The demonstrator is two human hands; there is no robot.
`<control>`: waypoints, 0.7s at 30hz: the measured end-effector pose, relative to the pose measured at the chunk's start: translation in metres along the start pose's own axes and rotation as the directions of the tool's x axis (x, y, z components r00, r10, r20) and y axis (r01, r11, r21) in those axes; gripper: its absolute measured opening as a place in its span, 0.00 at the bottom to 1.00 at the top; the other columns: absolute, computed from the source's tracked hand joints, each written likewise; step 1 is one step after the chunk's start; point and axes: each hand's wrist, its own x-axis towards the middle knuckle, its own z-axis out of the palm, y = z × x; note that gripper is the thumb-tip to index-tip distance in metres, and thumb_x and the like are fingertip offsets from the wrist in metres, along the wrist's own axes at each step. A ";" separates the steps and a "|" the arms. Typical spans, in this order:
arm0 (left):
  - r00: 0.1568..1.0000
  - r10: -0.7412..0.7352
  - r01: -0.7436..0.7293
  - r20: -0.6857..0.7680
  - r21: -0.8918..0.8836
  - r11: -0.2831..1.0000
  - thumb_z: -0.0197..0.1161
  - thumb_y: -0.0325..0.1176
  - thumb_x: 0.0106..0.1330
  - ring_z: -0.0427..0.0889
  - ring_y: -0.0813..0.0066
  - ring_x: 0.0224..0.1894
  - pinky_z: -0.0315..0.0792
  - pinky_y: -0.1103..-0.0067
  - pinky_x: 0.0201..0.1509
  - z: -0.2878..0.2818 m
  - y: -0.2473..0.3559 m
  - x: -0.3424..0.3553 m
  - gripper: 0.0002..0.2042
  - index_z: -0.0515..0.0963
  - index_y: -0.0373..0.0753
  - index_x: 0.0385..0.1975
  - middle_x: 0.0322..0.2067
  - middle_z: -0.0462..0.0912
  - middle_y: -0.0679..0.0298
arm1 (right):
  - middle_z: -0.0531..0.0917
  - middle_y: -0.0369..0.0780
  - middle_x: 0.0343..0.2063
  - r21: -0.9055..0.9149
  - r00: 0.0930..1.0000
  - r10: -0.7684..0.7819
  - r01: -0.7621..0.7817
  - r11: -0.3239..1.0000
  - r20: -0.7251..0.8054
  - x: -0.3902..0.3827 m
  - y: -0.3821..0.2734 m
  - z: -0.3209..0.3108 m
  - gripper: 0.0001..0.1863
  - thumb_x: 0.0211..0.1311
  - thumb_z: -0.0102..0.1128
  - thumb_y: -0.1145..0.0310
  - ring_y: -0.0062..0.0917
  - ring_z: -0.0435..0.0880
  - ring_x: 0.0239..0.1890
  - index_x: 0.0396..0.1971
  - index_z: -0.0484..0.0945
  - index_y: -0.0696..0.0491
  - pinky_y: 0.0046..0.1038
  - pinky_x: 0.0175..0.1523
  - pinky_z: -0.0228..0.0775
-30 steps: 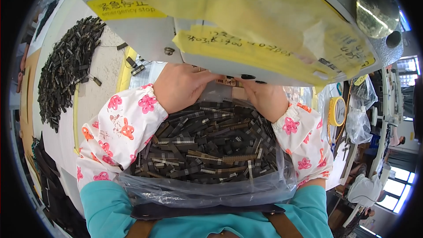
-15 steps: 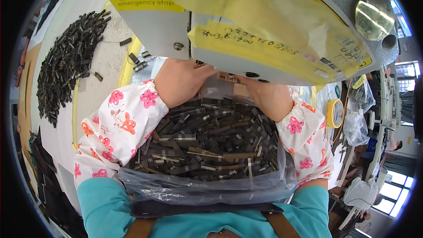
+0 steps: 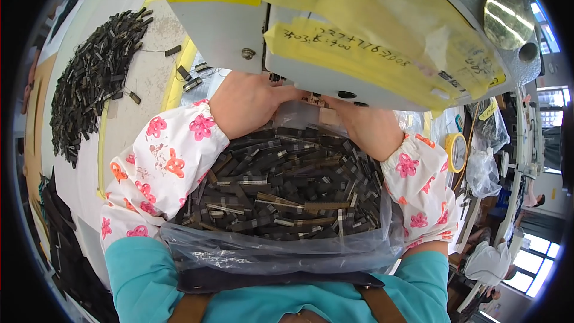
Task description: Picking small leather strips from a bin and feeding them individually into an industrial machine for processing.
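Under the front edge of a grey machine head (image 3: 227, 30), my left hand (image 3: 248, 103) is bent with its fingers drawn together and pointing right. What lies between its fingertips is hidden. My right hand (image 3: 368, 128) reaches in from the other side; its fingertips disappear beneath the machine head, so their grip does not show. Between the hands is a small pale block (image 3: 329, 116). Just below them, a clear plastic bag (image 3: 281, 254) lies open in front of my body, full of short dark strips (image 3: 281, 191) with lighter bands.
A heap of small dark bundles (image 3: 95, 78) covers part of the table at left. Several loose bundles (image 3: 191, 84) lie near my left wrist. A yellow tape roll (image 3: 456, 151) stands right of my right hand, beside crumpled clear plastic (image 3: 482, 176). The machine head overhangs both hands.
The machine head sits slightly farther right and higher in the picture. My right hand and forearm have shifted slightly right; my left hand remains at nearly the same place.
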 end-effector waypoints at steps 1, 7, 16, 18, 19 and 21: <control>1.000 -0.011 0.011 0.011 -0.001 1.000 0.58 0.27 0.43 0.77 0.62 0.31 0.70 0.71 0.33 0.001 -0.001 -0.001 0.13 0.79 0.48 0.31 0.26 0.77 0.61 | 0.78 0.46 0.33 -0.028 1.000 -0.008 0.007 1.000 -0.028 0.000 0.002 0.003 0.13 0.49 0.54 0.74 0.40 0.77 0.35 0.37 0.80 0.51 0.33 0.40 0.68; 1.000 -0.004 0.004 0.008 0.017 1.000 0.58 0.27 0.43 0.77 0.63 0.30 0.69 0.70 0.31 0.003 -0.002 0.001 0.13 0.79 0.48 0.31 0.25 0.77 0.60 | 0.79 0.45 0.32 -0.054 0.999 0.018 -0.020 0.998 -0.031 0.001 0.008 0.004 0.15 0.48 0.55 0.74 0.39 0.77 0.34 0.39 0.80 0.49 0.34 0.39 0.69; 0.997 0.062 -0.060 -0.051 0.038 0.997 0.57 0.26 0.43 0.77 0.61 0.29 0.69 0.70 0.28 -0.002 -0.001 0.004 0.15 0.79 0.48 0.33 0.25 0.76 0.58 | 0.79 0.46 0.29 -0.058 0.997 0.054 -0.051 0.997 0.057 -0.002 0.011 0.005 0.17 0.49 0.54 0.74 0.39 0.77 0.32 0.41 0.79 0.47 0.34 0.36 0.69; 0.996 0.054 -0.054 -0.064 0.013 0.998 0.57 0.26 0.44 0.76 0.60 0.27 0.69 0.70 0.28 -0.002 0.001 0.004 0.13 0.79 0.46 0.32 0.24 0.76 0.58 | 0.78 0.46 0.29 -0.017 0.999 0.034 -0.034 0.999 0.035 -0.004 0.011 0.004 0.17 0.49 0.54 0.74 0.39 0.77 0.32 0.41 0.79 0.47 0.34 0.36 0.69; 0.996 0.046 -0.047 -0.077 -0.011 0.999 0.58 0.27 0.45 0.76 0.59 0.25 0.68 0.69 0.29 -0.002 0.002 0.003 0.12 0.79 0.45 0.31 0.22 0.76 0.58 | 0.78 0.46 0.28 0.013 0.998 0.056 -0.056 0.998 0.038 -0.006 0.010 0.004 0.16 0.50 0.53 0.74 0.39 0.77 0.32 0.41 0.78 0.47 0.34 0.36 0.69; 0.999 -0.007 0.006 -0.035 -0.021 1.000 0.58 0.27 0.47 0.76 0.59 0.24 0.68 0.69 0.29 -0.002 0.001 0.000 0.10 0.78 0.43 0.30 0.20 0.75 0.58 | 0.78 0.46 0.28 0.041 0.996 0.077 -0.078 0.996 0.036 -0.005 0.009 0.001 0.16 0.51 0.53 0.74 0.40 0.77 0.31 0.41 0.78 0.48 0.34 0.37 0.69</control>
